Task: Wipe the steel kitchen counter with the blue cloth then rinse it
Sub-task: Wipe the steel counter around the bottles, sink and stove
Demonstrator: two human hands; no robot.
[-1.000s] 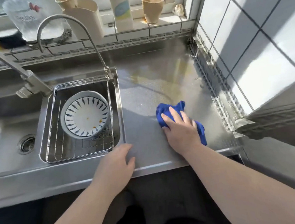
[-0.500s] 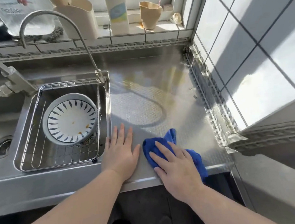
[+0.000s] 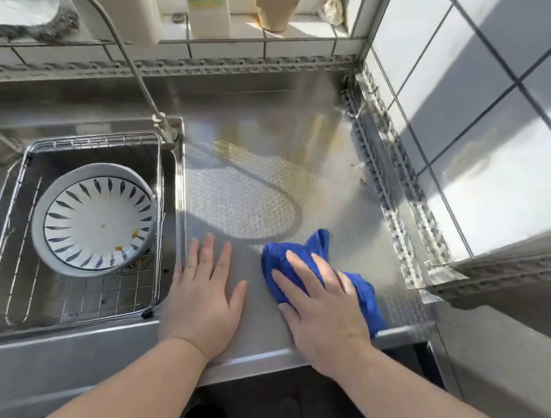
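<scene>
Sunlight is falling across the steel counter [image 3: 260,126], which is lying between a sink on the left and a tiled wall [image 3: 490,90] on the right. We are pressing our right hand [image 3: 322,308], fingers spread and nearly straight, flat on the blue cloth [image 3: 307,249] near the counter's front edge. Our left hand [image 3: 202,302] is resting open on the bare steel just beside it. A wire basket [image 3: 17,318] is sitting in the sink, holding a patterned bowl [image 3: 95,221].
</scene>
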